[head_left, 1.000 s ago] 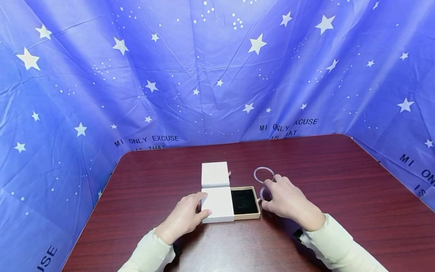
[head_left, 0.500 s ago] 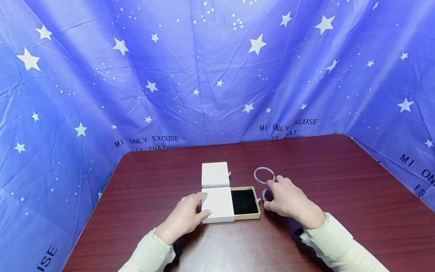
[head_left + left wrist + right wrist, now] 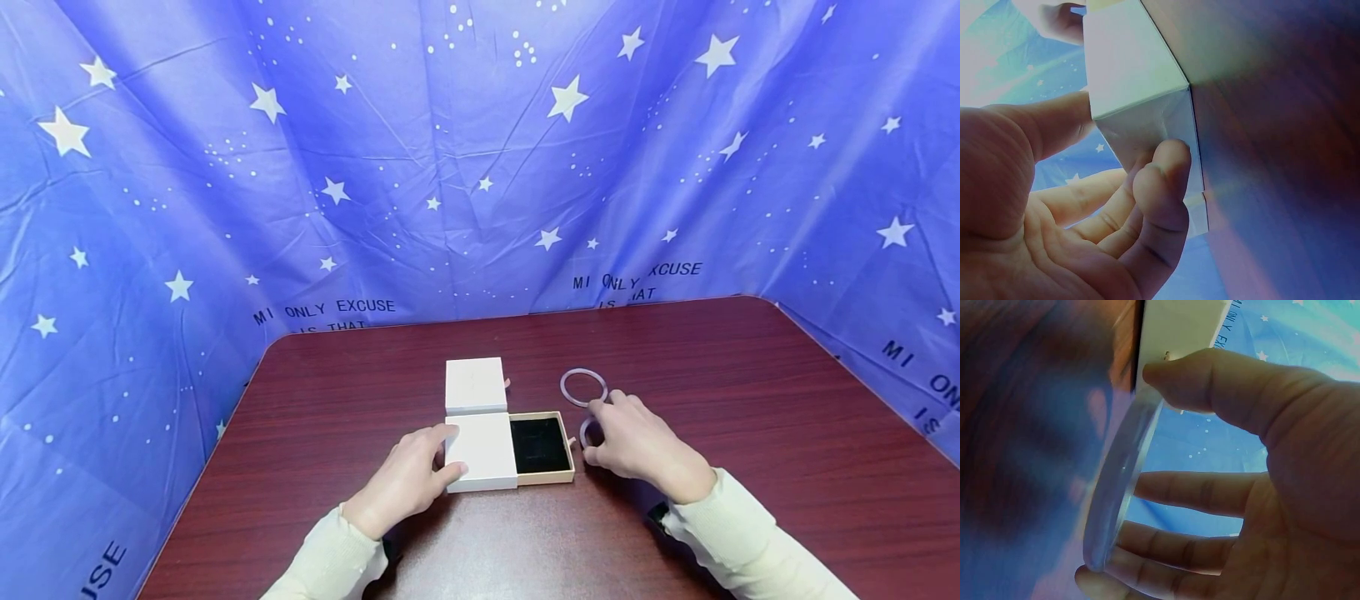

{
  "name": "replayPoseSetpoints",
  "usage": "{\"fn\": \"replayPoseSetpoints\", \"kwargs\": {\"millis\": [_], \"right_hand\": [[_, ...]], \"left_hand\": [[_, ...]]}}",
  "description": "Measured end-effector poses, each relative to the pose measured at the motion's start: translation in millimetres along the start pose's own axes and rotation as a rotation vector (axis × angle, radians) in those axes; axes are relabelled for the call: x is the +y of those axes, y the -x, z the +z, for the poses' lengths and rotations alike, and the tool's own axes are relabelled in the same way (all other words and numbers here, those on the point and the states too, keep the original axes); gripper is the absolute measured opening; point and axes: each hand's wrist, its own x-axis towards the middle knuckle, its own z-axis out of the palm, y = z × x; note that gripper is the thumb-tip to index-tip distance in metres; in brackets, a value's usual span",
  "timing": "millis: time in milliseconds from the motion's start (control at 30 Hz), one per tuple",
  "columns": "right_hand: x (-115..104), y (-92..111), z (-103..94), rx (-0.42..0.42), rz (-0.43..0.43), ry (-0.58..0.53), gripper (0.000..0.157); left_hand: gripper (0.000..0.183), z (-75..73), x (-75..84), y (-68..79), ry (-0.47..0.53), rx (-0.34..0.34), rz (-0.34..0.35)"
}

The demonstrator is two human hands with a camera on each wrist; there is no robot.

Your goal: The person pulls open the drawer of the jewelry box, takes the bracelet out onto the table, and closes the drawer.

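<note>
Between the thumb and fingers of my left hand (image 3: 401,473) is the left end of a white drawer-style jewelry box (image 3: 482,452). In the left wrist view the curled fingers (image 3: 1163,200) press the end face of its sleeve (image 3: 1135,62). The drawer (image 3: 542,447) sticks out to the right, with a black cushion inside and a small ribbon tab. My right hand (image 3: 637,437) holds a pale lilac bangle (image 3: 1116,481) by its edges, thumb on one side and fingers on the other, beside the drawer's end. The hand covers most of that bangle in the head view.
A second white box (image 3: 476,383) stands right behind the first. Another lilac bangle (image 3: 562,387) lies on the dark red wooden table (image 3: 360,383), just beyond my right hand. A blue curtain with white stars (image 3: 480,167) hangs behind the table and along its sides.
My right hand has shifted slightly to the right with the bangle, away from the drawer's end, then stayed there. My left hand and both boxes have held their places.
</note>
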Motion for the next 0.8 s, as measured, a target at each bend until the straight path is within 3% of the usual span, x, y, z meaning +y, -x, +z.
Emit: {"fn": "replayPoseSetpoints", "kwargs": {"millis": [800], "right_hand": [[0.0, 0.2, 6.4, -0.032, 0.007, 0.015, 0.036]], "left_hand": [[0.046, -0.3, -0.1, 0.7, 0.002, -0.007, -0.014]]}}
